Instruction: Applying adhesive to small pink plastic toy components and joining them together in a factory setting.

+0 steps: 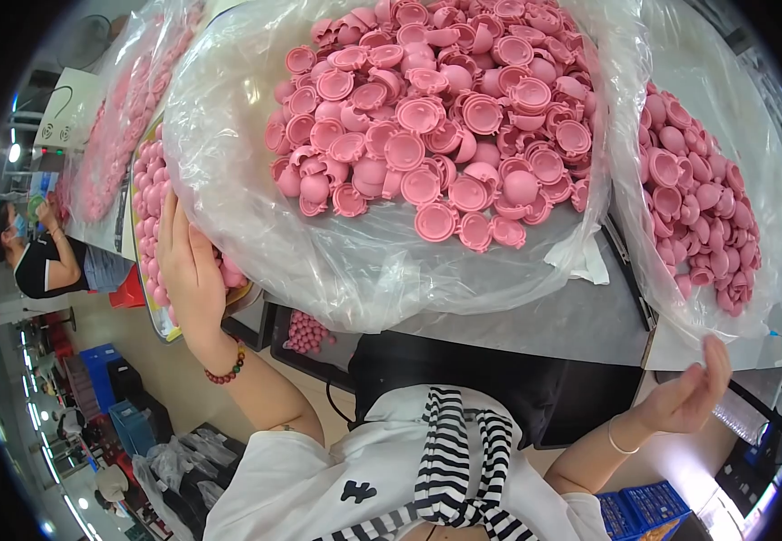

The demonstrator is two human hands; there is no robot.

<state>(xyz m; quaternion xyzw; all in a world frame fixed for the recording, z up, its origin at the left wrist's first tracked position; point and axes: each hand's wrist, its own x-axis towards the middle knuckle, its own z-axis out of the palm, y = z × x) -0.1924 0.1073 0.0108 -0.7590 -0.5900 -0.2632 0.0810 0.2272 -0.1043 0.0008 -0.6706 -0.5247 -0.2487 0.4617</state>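
Note:
My left hand (191,270) lies with fingers stretched out against a heap of pink balls (149,207) in a yellow-rimmed tray, beside the left edge of a large clear plastic bag (229,180). Its fingers are together but straight, and nothing shows gripped in them. In the bag, pink hollow half-ball shells (404,149) are piled, several with small tabs on the rim. My right hand (693,392) hovers at the table's front right edge, fingers loosely bent, holding nothing that I can see. Just beyond it is a second clear bag (774,279) of pink half-shells (702,198).
Under the table edge, a dark drawer (341,347) holds small pink balls (308,334). Another bag of pink parts (129,117) lies at the far left, near a person (44,248). Blue crates (644,509) stand on the floor at lower right.

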